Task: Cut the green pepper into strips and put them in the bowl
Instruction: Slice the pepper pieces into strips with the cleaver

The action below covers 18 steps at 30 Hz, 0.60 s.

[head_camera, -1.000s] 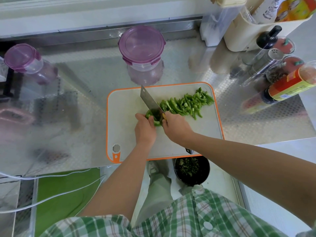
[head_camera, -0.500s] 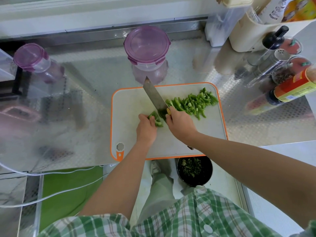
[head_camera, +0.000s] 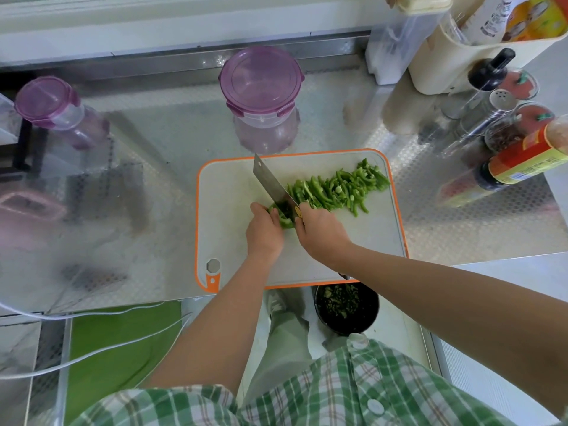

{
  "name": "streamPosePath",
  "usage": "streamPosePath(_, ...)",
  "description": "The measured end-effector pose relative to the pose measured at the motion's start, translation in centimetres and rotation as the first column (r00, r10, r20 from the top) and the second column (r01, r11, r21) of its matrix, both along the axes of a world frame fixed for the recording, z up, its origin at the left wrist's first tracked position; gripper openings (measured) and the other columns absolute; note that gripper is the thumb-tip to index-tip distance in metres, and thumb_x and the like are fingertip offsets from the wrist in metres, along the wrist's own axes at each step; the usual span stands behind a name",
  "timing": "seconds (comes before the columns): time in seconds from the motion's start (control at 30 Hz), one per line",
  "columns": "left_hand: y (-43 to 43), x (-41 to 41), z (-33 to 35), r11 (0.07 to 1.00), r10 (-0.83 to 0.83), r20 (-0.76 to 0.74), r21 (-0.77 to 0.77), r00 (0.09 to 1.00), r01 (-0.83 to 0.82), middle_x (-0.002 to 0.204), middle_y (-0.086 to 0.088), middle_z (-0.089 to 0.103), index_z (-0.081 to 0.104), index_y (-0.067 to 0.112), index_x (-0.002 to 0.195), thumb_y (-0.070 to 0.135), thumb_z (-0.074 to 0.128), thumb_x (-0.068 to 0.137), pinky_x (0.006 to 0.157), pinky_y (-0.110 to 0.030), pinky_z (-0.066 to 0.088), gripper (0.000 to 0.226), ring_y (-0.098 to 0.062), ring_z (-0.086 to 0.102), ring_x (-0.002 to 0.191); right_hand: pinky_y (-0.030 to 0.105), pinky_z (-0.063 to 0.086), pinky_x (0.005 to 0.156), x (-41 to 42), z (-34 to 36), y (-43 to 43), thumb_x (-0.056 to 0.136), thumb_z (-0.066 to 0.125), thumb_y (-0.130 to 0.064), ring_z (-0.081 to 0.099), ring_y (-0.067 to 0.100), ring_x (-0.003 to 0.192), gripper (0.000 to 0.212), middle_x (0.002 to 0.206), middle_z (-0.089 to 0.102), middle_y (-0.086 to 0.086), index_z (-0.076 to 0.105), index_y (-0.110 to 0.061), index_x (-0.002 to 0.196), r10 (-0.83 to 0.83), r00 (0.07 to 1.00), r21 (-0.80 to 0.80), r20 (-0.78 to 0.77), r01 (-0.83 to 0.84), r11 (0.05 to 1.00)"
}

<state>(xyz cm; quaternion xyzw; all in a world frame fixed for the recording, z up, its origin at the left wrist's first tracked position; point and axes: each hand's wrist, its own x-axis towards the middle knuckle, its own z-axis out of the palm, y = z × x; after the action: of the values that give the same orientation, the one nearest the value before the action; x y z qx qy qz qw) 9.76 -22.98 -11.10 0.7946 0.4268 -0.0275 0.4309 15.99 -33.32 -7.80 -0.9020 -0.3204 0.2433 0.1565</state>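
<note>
On the white cutting board (head_camera: pixel 233 192) with an orange rim lies a row of cut green pepper strips (head_camera: pixel 338 187), spread toward the board's far right corner. My left hand (head_camera: pixel 263 230) holds down the remaining piece of green pepper (head_camera: pixel 284 218) with curled fingers. My right hand (head_camera: pixel 322 233) grips the handle of a cleaver (head_camera: pixel 272 186), whose blade points away to the upper left and rests on the pepper piece beside my left fingers.
A purple-lidded round container (head_camera: pixel 261 87) stands just behind the board, another (head_camera: pixel 49 104) at the far left. Bottles and jars (head_camera: pixel 504 124) crowd the right side. A black bin (head_camera: pixel 345 307) with green scraps sits on the floor below the counter edge.
The cleaver lifted off the pepper and has come back down onto it. Both hands stay at the same spot on the board.
</note>
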Motion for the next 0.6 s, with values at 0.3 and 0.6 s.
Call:
streamPosePath(0.3, -0.5, -0.8, 0.7, 0.999, -0.007, 0.018, 0.051, 1.000, 0.006, 0.083, -0.005, 0.053, 0.030, 0.011, 0.099, 0.026, 0.035, 0.104, 0.062, -0.035, 0.034, 0.017, -0.028, 0.051, 0.073, 0.032, 0.032, 0.051, 0.0, -0.7, 0.6, 0.102, 0.036, -0.023, 0.049, 0.030, 0.063, 0.015, 0.071, 0.050, 0.007, 0.039, -0.011, 0.092, -0.055, 0.998, 0.013, 0.015, 0.055, 0.998)
streamPosePath(0.6, -0.4, 0.0, 0.6, 0.987, 0.145, 0.033, -0.069, 0.989, -0.143, 0.100, -0.010, 0.052, 0.035, 0.004, 0.110, 0.022, 0.035, 0.103, 0.072, -0.034, 0.036, 0.020, -0.031, 0.054, 0.091, 0.031, 0.029, 0.051, 1.3, 1.8, -0.3, 0.099, 0.038, -0.022, 0.045, 0.027, 0.059, 0.015, 0.068, 0.049, 0.006, 0.039, -0.013, 0.087, 0.017, 1.000, 0.071, -0.019, -0.016, 0.997)
